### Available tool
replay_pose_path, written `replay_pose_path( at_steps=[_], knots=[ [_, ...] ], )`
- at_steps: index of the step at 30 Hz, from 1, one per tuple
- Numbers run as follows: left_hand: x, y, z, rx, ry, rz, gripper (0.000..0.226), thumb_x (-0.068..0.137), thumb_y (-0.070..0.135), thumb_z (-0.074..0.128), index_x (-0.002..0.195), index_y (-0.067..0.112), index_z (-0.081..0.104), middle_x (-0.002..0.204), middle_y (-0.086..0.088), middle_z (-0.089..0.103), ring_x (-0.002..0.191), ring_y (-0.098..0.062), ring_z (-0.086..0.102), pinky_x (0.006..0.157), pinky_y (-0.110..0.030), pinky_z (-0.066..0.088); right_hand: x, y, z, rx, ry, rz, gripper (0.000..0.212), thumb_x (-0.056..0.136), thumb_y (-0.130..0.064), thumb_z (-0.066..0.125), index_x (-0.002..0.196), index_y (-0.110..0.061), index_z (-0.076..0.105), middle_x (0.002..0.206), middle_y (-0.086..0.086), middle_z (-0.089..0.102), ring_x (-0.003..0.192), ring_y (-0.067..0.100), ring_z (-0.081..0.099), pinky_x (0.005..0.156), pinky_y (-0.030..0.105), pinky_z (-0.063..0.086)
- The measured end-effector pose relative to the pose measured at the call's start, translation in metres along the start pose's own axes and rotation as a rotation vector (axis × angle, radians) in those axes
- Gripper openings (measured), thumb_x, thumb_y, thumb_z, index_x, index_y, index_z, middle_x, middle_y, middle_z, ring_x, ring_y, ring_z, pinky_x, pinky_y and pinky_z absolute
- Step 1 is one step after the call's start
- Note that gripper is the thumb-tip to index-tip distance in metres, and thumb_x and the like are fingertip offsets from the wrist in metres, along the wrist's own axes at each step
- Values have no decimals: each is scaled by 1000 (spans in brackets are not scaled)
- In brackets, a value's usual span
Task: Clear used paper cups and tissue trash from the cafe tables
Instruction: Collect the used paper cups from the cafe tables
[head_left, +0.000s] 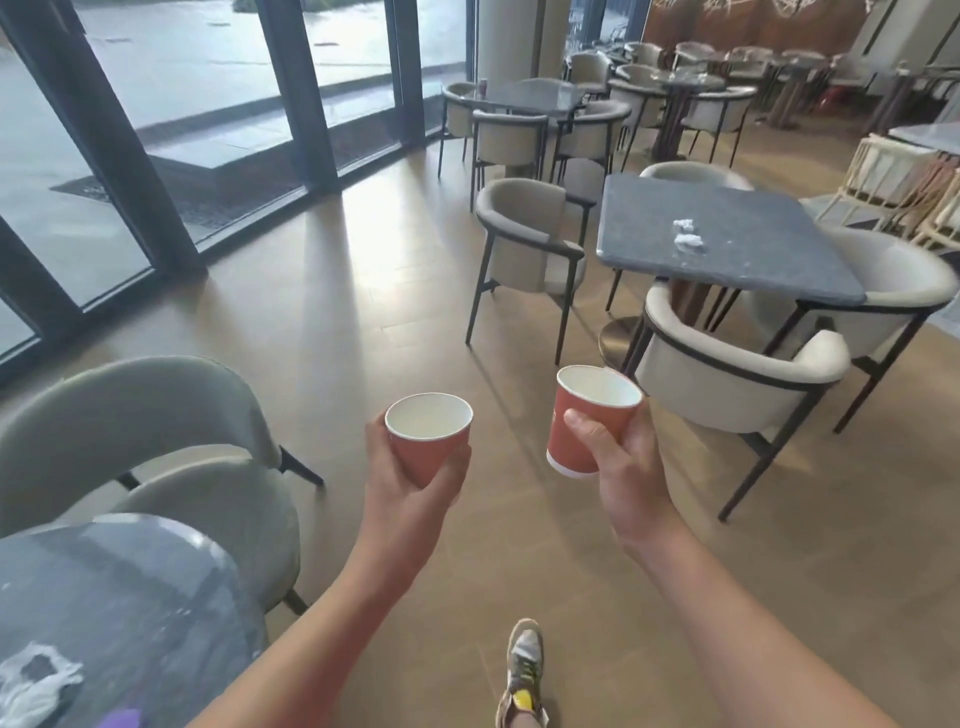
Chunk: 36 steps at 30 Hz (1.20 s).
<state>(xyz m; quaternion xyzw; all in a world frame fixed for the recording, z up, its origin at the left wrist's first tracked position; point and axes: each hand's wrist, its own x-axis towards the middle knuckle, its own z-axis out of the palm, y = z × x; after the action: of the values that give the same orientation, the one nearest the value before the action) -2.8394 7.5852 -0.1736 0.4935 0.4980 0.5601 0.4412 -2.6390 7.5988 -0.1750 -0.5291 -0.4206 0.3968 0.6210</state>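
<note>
Standing on a wood floor (363, 312) among cafe seating, both bare arms stretched forward. Holding the left cup (428, 441), red paper with a white inside, in the left grip (410, 478): curled round its lower half from beneath, mouth up, roughly upright. Holding the right cup (587, 421), same red paper, in the right grip (623, 462): wrapped round its side, thumb laid across the near wall, rim leaning a little to the right and the white base ring showing at lower left. Both cups in the air over the floor, apart from each other, touching no desk. Ahead and to the right, a square grey desk (727, 280) carrying two crumpled white tissues (688, 240) close together near the middle of its top, ringed by pale round-backed chairs (727, 374). At lower left, a dark near desk (130, 597) with a crumpled white scrap (36, 680) by its near edge; cannot tell whether tissue or thin plastic. Just beside that desk, another pale chair (156, 415). One shoe (522, 670) on the floor between the forearms. Along the left, tall dark-framed windows (182, 78). Farther back, more desks and chairs, too small for detail.
</note>
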Motion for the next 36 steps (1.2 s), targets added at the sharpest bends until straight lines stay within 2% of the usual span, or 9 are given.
replay_pose_path(
  at_steps=[3, 12, 17, 23, 25, 27, 30, 33, 36],
  knots=[
    [73, -14, 24, -1, 8, 4, 43, 85, 24, 75, 114, 35, 46, 104, 5, 62, 79, 11, 60, 63, -14, 52, 78, 19, 16, 14, -40, 9, 63, 79, -27, 71, 138, -12, 55, 120, 7, 68, 99, 8, 67, 74, 19, 54],
    [307, -30, 82, -11, 102, -20, 48, 77, 27, 70, 117, 34, 46, 104, 7, 62, 79, 8, 61, 62, -18, 54, 327, 36, 73, 20, -147, 4, 63, 79, -24, 70, 138, -7, 53, 115, 9, 66, 88, -2, 66, 65, 15, 54],
    [420, -42, 93, 0, 139, -23, 49, 78, 29, 71, 119, 35, 45, 107, 2, 61, 82, 4, 61, 63, -18, 54, 440, 44, 113, 27, -182, 18, 63, 79, -25, 73, 137, -10, 55, 117, 10, 68, 94, 6, 67, 70, 18, 55],
    [564, -71, 95, 22, 166, -13, 48, 76, 25, 70, 116, 33, 45, 105, 3, 61, 80, 9, 61, 61, -14, 51, 572, 77, 177, 46, -190, 59, 65, 77, -25, 74, 137, -8, 54, 116, 8, 68, 96, 9, 67, 70, 19, 55],
    [618, -82, 90, 13, 167, -16, 48, 75, 24, 70, 116, 33, 45, 104, 4, 61, 79, 9, 61, 60, -14, 52, 620, 92, 206, 35, -189, 59, 63, 77, -26, 74, 134, -7, 56, 118, 13, 69, 97, 12, 68, 73, 19, 55],
    [673, -91, 84, 5, 151, -25, 48, 76, 24, 68, 116, 34, 45, 102, 6, 62, 77, 10, 61, 61, -15, 52, 668, 104, 239, 32, -181, 54, 62, 78, -28, 73, 134, -8, 56, 120, 14, 69, 99, 15, 68, 72, 20, 55],
    [756, -98, 74, 5, 119, -34, 45, 80, 23, 67, 117, 34, 44, 93, 19, 65, 75, 10, 60, 61, -13, 51, 738, 112, 288, 33, -163, 56, 61, 80, -28, 70, 136, -8, 55, 118, 11, 67, 94, 7, 67, 67, 17, 54],
    [836, -103, 67, 36, 83, -22, 46, 93, 2, 69, 116, 32, 42, 83, 34, 64, 75, 11, 61, 61, -14, 52, 804, 119, 330, 18, -163, 42, 58, 82, -29, 69, 135, -8, 55, 122, 15, 67, 98, 12, 67, 67, 18, 55],
    [910, -104, 66, 65, 71, -21, 48, 95, -11, 58, 113, 30, 41, 78, 37, 63, 71, 12, 59, 60, -13, 51, 868, 126, 363, 27, -149, 49, 57, 83, -29, 68, 134, -8, 56, 122, 17, 66, 99, 16, 66, 66, 18, 55]
  ],
)
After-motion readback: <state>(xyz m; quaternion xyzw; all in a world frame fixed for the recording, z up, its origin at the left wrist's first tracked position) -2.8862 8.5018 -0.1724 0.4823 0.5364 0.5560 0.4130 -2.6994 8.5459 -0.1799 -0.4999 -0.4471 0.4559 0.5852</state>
